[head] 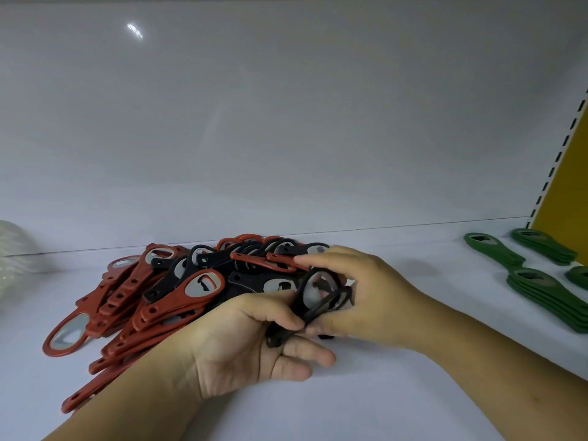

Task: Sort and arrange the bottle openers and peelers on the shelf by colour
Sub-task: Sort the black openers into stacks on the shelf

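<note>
White shelf [381, 393], white back wall. Black openers [313, 300] held centre, just near-R of mixed red/black pile [178, 291]; long axis near-L to far-R. L hand [241, 348] palm up, pinches handle end. R hand [366, 291] fingers curled round head end. Green stacks [541, 300] at R, well apart.

White back panel [286, 122], light glare [134, 30], yellow side panel [566, 192]

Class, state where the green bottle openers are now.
Head view: the green bottle openers lie far right, near the yellow panel, apart from the mixed pile.
</note>
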`<control>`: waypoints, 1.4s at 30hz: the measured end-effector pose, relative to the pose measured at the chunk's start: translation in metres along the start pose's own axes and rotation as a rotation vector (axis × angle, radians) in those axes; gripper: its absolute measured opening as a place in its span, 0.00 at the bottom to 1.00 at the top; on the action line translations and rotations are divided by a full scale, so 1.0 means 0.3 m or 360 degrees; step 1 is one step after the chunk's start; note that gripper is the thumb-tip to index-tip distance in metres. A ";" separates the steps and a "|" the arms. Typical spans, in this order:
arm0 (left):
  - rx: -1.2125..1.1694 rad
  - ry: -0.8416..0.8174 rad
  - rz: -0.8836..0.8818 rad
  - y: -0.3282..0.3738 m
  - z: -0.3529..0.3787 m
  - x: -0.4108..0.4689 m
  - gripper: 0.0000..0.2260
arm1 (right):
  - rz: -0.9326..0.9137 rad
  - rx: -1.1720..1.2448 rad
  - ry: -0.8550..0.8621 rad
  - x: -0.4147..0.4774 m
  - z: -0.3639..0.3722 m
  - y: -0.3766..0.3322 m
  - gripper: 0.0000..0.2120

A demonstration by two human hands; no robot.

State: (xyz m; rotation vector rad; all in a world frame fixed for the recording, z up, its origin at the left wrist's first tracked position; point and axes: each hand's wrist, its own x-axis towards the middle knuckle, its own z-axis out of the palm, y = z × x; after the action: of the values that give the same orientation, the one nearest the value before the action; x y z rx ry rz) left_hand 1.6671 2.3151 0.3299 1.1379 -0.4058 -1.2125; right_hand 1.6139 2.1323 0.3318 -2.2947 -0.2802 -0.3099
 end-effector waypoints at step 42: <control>-0.0295 0.0721 0.0191 -0.019 0.037 0.046 0.11 | 0.0615 -0.0499 0.0631 0.066 -0.022 0.124 0.11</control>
State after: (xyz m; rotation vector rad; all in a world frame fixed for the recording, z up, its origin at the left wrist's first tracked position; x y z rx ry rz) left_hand 1.6604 2.2983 0.3256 1.1684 -0.0156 -0.8364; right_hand 1.6427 2.1049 0.3168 -2.4593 0.4357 -0.6286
